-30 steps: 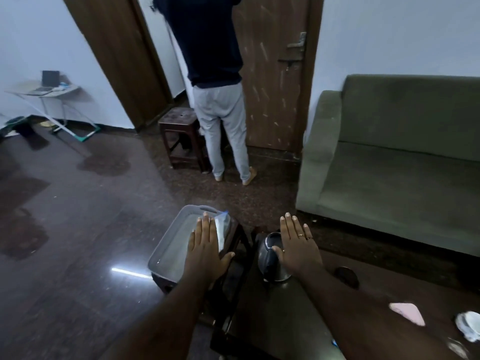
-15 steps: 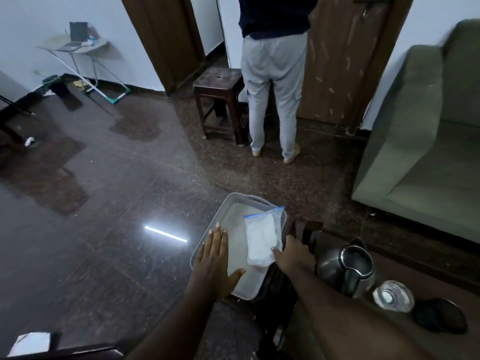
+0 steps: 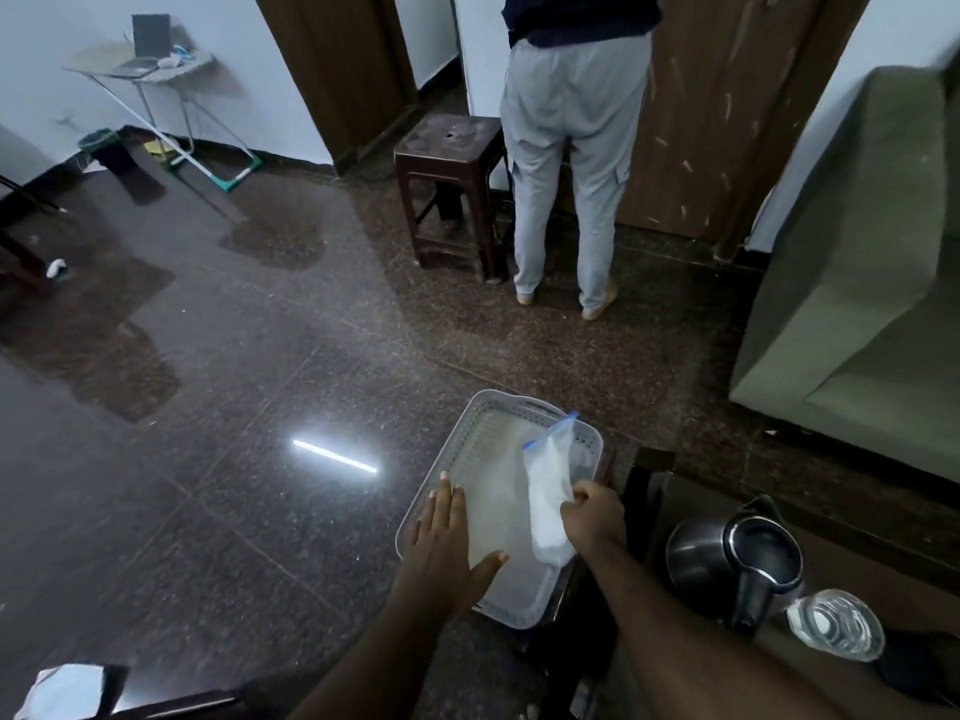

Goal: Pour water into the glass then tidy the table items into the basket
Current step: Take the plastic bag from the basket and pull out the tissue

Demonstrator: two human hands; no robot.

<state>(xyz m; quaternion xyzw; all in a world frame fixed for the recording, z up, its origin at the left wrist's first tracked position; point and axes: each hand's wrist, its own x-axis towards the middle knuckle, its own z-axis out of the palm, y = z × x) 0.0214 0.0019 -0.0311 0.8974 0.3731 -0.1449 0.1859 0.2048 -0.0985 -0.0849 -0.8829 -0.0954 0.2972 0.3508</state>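
Observation:
A pale grey perforated basket (image 3: 582,433) sits at the lower middle, on a dark stand beside the table. My left hand (image 3: 441,537) lies flat with spread fingers over its left rim. My right hand (image 3: 592,514) pinches a clear zip bag (image 3: 545,491) with a blue seal, which stands inside the basket against its right side. On the dark table to the right stand a steel kettle (image 3: 727,558) with its lid open and a clear glass (image 3: 836,623) next to the kettle's handle.
A person in grey trousers (image 3: 571,148) stands at a brown door, beside a dark stool (image 3: 452,168). A green sofa (image 3: 857,283) fills the right side. A folding table (image 3: 140,70) stands far left. The glossy floor reflects a light.
My right hand left the kettle, crossed to the basket and took hold of the zip bag. My view swung down and left. My left hand stayed on the basket's rim.

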